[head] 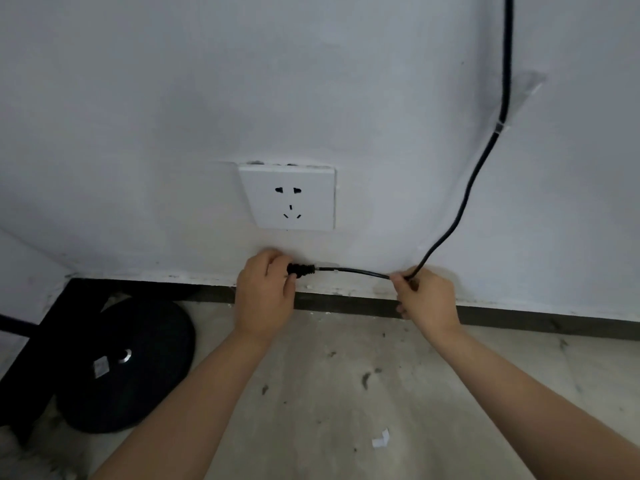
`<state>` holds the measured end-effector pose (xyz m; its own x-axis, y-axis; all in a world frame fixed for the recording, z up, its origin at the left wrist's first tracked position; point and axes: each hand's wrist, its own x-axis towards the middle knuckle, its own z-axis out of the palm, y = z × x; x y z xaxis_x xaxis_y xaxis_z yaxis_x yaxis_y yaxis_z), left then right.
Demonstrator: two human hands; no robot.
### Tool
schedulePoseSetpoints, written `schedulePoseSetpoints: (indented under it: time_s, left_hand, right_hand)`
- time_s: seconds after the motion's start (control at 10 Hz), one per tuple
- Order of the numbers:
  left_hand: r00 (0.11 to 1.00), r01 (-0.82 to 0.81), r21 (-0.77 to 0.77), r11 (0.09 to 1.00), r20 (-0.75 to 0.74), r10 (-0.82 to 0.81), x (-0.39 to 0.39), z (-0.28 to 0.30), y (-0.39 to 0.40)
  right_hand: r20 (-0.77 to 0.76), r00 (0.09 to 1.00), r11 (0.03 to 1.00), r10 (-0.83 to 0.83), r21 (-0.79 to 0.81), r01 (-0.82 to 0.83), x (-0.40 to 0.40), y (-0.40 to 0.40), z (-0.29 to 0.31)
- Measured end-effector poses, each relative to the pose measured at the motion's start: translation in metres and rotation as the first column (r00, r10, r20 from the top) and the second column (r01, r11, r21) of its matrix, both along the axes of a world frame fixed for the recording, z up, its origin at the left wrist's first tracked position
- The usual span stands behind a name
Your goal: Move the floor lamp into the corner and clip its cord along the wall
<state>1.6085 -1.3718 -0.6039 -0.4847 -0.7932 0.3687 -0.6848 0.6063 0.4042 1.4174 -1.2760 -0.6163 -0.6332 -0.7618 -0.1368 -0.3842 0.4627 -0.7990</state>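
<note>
The lamp's round black base (pixel 128 365) sits on the floor in the left corner. Its black cord (pixel 485 161) runs down the white wall from the top right, through a clear clip (pixel 500 128). My right hand (pixel 427 297) pinches the cord low by the wall. From there the cord stretches left to the black plug (pixel 300 269), which my left hand (pixel 266 292) grips. The plug hangs just below the white wall socket (pixel 291 197), whose holes stand free.
A dark skirting strip (pixel 349 304) runs along the bottom of the wall. A black frame (pixel 52 313) stands in the left corner beside the base. The concrete floor (pixel 346 393) carries stains and a scrap of white paper (pixel 381 438).
</note>
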Motion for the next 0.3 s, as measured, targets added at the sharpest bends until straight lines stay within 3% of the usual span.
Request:
schedulePoseSetpoints:
  time_s: [0.1,0.2,0.3]
  left_hand:
    - [0.998,0.066,-0.138,0.988,0.032,-0.062,-0.006,0.005,0.011]
    - [0.981,0.187,-0.376,0.907,0.019,-0.194,-0.018,0.013,0.016]
    - [0.974,0.226,-0.508,0.832,0.086,-0.212,-0.033,0.035,0.01]
  right_hand:
    - [0.239,0.97,0.998,-0.048,0.058,0.035,-0.003,0.003,0.004]
    - [0.275,0.942,0.906,0.193,0.319,-0.279,-0.009,0.001,0.013]
    - [0.251,0.868,0.714,0.428,0.496,-0.495,-0.012,-0.002,0.034]
